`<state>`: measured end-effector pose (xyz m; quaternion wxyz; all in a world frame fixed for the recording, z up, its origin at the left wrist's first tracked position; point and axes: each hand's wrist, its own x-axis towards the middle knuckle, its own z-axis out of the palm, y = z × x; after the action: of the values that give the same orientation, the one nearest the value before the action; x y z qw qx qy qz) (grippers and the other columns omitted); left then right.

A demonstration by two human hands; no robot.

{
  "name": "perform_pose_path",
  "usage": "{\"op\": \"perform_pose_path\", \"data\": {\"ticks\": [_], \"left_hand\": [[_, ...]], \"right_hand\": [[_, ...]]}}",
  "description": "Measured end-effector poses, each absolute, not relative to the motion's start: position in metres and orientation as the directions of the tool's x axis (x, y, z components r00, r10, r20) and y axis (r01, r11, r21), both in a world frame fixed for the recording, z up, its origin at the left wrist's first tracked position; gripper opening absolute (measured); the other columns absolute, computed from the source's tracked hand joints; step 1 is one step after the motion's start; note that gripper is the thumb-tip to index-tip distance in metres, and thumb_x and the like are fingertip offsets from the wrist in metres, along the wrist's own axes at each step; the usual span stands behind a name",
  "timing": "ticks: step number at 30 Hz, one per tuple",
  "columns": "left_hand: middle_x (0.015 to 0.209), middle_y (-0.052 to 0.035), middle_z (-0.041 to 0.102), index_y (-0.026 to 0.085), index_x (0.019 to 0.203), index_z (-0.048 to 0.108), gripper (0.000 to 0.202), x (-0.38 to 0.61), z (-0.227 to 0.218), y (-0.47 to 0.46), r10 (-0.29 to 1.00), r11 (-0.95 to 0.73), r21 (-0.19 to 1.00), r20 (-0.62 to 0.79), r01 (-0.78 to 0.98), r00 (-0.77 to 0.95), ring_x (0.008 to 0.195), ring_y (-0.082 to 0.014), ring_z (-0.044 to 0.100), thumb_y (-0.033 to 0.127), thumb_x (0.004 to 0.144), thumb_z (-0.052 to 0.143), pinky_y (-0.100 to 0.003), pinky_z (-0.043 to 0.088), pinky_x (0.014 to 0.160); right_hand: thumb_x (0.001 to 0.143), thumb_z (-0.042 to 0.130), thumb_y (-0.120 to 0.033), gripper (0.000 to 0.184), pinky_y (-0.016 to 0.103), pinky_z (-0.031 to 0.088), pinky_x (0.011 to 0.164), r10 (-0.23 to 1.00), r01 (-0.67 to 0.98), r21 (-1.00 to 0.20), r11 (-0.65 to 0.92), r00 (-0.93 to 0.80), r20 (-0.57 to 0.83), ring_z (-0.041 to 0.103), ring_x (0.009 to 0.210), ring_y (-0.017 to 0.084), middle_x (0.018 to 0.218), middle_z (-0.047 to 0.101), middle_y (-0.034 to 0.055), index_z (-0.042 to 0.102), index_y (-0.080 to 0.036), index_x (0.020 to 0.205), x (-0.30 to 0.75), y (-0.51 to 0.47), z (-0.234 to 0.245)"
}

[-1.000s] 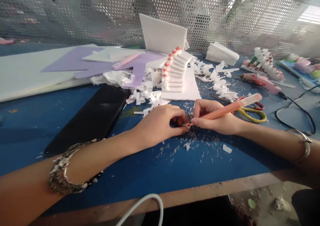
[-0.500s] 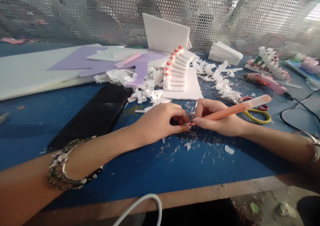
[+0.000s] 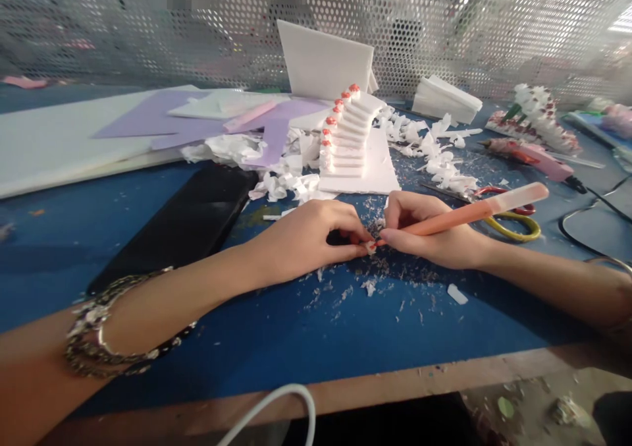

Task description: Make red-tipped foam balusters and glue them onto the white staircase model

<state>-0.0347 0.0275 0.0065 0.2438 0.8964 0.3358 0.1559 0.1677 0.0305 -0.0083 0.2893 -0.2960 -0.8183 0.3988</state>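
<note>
Between the thumb and fingertips of my left hand (image 3: 311, 238) is a small white piece with red on it (image 3: 370, 247). My right hand (image 3: 429, 235) is closed around an orange marker (image 3: 449, 219), its pale rear end pointing up to the right. The marker's red tip meets or nearly meets the small piece; I cannot tell whether they touch. Behind my hands stands a white foam staircase model (image 3: 348, 139), with red-topped white posts along its left side, on a white base (image 3: 385, 169).
A black phone-like slab (image 3: 178, 225) lies beside my left forearm. Yellow-and-red-handled scissors (image 3: 516, 225) and a pink glue gun (image 3: 538, 156) lie right. White scraps (image 3: 447, 163), purple sheets (image 3: 148, 116) and a white board (image 3: 326, 60) are at the back, before a perforated metal screen (image 3: 222, 51).
The small piece has turned slightly between my left fingers, showing more of its red-marked face. Both hands stay almost in place, and the view has shifted a little.
</note>
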Motion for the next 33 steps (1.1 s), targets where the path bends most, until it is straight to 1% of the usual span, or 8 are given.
{"op": "perform_pose_path", "data": {"ticks": [4, 8, 15, 22, 28, 33], "left_hand": [[0.076, 0.0004, 0.06, 0.017, 0.076, 0.064, 0.006, -0.034, 0.004, 0.025, 0.691, -0.654, 0.546, 0.151, 0.523, 0.707, 0.072, -0.0118, 0.054, 0.022, 0.076, 0.06, -0.022, 0.04, 0.065], [0.072, 0.0017, 0.059, 0.018, 0.074, 0.062, 0.005, -0.032, 0.002, 0.023, 0.712, -0.647, 0.535, 0.171, 0.543, 0.681, 0.067, -0.011, 0.054, 0.022, 0.074, 0.061, -0.022, 0.039, 0.062], [0.069, 0.002, 0.057, 0.018, 0.073, 0.061, 0.006, -0.032, 0.002, 0.02, 0.714, -0.657, 0.503, 0.179, 0.561, 0.676, 0.066, -0.0112, 0.053, 0.024, 0.075, 0.06, -0.022, 0.038, 0.061], [0.068, 0.0025, 0.055, 0.018, 0.072, 0.059, 0.006, -0.031, 0.003, 0.019, 0.733, -0.644, 0.49, 0.175, 0.588, 0.657, 0.065, -0.0107, 0.052, 0.023, 0.074, 0.06, -0.022, 0.037, 0.059], [0.07, 0.0012, 0.056, 0.018, 0.074, 0.059, 0.008, -0.03, 0.002, 0.016, 0.729, -0.666, 0.416, 0.184, 0.619, 0.66, 0.067, -0.0122, 0.052, 0.026, 0.076, 0.058, -0.024, 0.037, 0.061], [0.069, 0.002, 0.056, 0.018, 0.073, 0.058, 0.007, -0.029, 0.002, 0.014, 0.736, -0.668, 0.373, 0.204, 0.644, 0.645, 0.065, -0.0125, 0.052, 0.025, 0.074, 0.06, -0.024, 0.036, 0.059]], "right_hand": [[0.079, 0.057, -0.027, 0.021, 0.017, 0.029, 0.046, 0.68, 0.229, -0.823, 0.52, -0.694, 0.236, 0.037, 0.053, 0.004, 0.061, 0.044, -0.0042, 0.044, -0.015, 0.067, 0.168, 0.031, -0.009], [0.079, 0.057, -0.027, 0.021, 0.017, 0.028, 0.045, 0.702, 0.208, -0.844, 0.494, -0.668, 0.246, 0.036, 0.053, 0.004, 0.061, 0.043, -0.0044, 0.044, -0.015, 0.068, 0.169, 0.031, -0.009], [0.078, 0.058, -0.023, 0.019, 0.016, 0.028, 0.045, 0.722, 0.228, -0.85, 0.475, -0.654, 0.228, 0.035, 0.052, 0.004, 0.059, 0.042, -0.005, 0.043, -0.015, 0.068, 0.168, 0.029, -0.009], [0.079, 0.057, -0.026, 0.021, 0.017, 0.029, 0.046, 0.71, 0.207, -0.852, 0.481, -0.662, 0.24, 0.037, 0.054, 0.004, 0.062, 0.043, -0.0041, 0.043, -0.015, 0.068, 0.169, 0.031, -0.009], [0.078, 0.058, -0.024, 0.02, 0.016, 0.029, 0.046, 0.712, 0.203, -0.862, 0.464, -0.664, 0.227, 0.036, 0.054, 0.004, 0.062, 0.043, -0.0043, 0.043, -0.015, 0.068, 0.169, 0.031, -0.01], [0.079, 0.058, -0.026, 0.02, 0.017, 0.03, 0.047, 0.713, 0.197, -0.866, 0.46, -0.664, 0.228, 0.038, 0.056, 0.004, 0.064, 0.044, -0.0036, 0.044, -0.015, 0.069, 0.169, 0.031, -0.009]]}}
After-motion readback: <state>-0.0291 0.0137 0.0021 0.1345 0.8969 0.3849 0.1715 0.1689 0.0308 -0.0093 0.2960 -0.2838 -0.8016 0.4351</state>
